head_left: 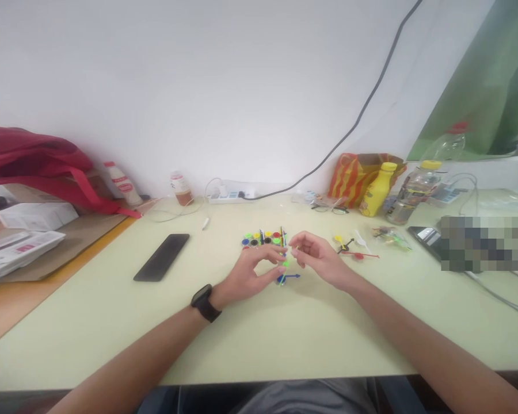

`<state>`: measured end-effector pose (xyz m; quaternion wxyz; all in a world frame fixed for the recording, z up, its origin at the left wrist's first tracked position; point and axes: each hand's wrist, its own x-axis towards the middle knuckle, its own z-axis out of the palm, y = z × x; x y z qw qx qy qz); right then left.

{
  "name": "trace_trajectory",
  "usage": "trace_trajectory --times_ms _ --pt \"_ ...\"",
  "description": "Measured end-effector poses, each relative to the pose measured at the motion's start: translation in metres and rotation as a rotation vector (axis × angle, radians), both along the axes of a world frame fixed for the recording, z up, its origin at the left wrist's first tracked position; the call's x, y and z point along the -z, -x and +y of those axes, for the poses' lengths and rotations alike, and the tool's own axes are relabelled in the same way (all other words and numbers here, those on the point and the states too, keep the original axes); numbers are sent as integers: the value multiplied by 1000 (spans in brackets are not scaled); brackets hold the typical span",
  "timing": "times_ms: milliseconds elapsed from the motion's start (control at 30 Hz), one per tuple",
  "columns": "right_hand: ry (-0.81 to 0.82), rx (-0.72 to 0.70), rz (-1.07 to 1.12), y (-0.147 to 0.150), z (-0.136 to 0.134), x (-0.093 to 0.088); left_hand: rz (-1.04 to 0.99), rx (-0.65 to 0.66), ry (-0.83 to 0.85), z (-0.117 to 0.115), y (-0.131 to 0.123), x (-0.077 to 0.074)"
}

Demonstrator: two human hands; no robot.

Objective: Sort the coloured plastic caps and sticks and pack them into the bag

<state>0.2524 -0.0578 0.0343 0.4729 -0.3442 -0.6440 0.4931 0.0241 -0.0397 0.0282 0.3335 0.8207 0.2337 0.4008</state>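
Over the middle of the table my left hand, with a black watch on its wrist, has its thumb and fingers apart. My right hand faces it, fingertips pinched together; any small piece between them is too small to name. A blue plastic arrow piece and a green piece lie just by the left thumb. Behind the left hand sit several small round pieces in blue, black, yellow, green and red, partly covered by the fingers. Right of my right hand lie a black arrow piece and a red one.
A black phone lies to the left. Farther back stand a drink bottle, a power strip, glasses, a striped bag and a yellow bottle. Cables and a dark device lie right.
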Motion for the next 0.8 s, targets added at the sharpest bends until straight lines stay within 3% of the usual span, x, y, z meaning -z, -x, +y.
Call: trace_trajectory --times_ms 100,300,533,800 --pt "11 22 16 -2 1 1 -22 46 135 0 -2 2" --pt "-20 100 5 0 4 8 -105 -1 297 4 -3 7" --pt "-182 112 -211 0 -1 8 -194 -10 303 9 -3 4" --pt "-297 120 -244 0 -6 6 -281 -53 379 9 -5 7"
